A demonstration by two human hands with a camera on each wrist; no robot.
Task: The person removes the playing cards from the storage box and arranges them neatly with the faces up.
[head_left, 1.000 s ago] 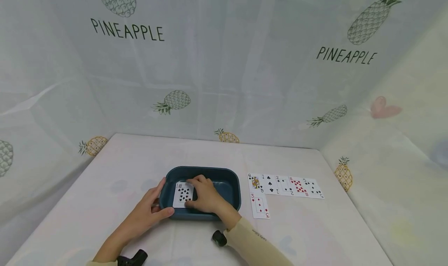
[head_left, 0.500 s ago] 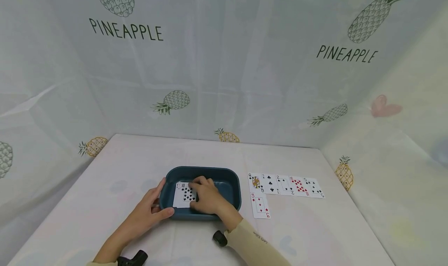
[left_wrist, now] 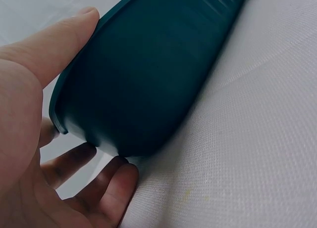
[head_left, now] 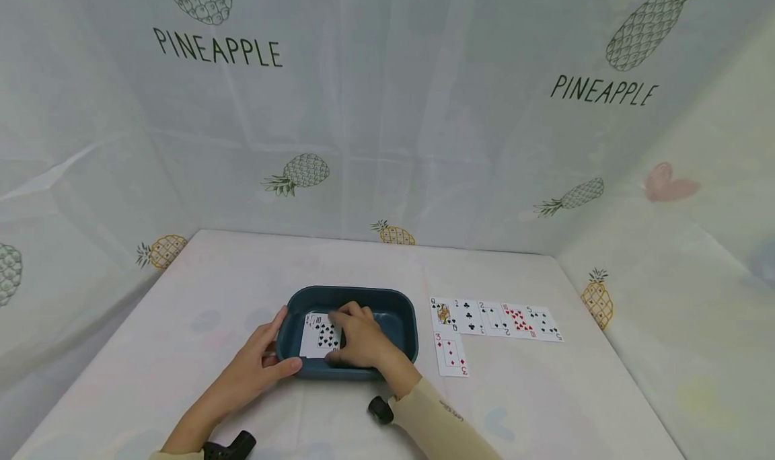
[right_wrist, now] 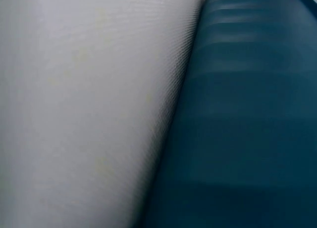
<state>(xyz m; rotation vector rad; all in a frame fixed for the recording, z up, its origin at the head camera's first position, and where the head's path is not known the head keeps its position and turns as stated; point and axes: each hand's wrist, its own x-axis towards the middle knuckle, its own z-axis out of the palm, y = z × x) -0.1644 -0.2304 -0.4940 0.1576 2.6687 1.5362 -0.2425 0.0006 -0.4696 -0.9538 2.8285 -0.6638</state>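
Observation:
A dark teal tray (head_left: 396, 325) stands on the cloth-covered table in the head view. My left hand (head_left: 257, 362) holds its left end, the thumb along the near side and the fingers against the end wall; the left wrist view shows this hand (left_wrist: 29, 139) from below. Inside the tray, my right hand (head_left: 361, 341) spans a ten of spades (head_left: 327, 336), fingertips at its far edge and thumb at the near edge. Another playing card (head_left: 309, 344) shows underneath, to the left. In the right wrist view only the tray's outer wall (right_wrist: 247, 99) and cloth appear, the hand hidden.
Right of the tray lies a row of face-up playing cards (head_left: 493, 319), with a queen at its left end. Below the queen is a three of diamonds (head_left: 451, 354). Printed fabric walls (head_left: 424, 144) enclose the table at the back and sides.
The ten of spades has slid slightly right with my right hand, uncovering part of the card beneath. In the last half second little has moved. My left hand stays on the tray.

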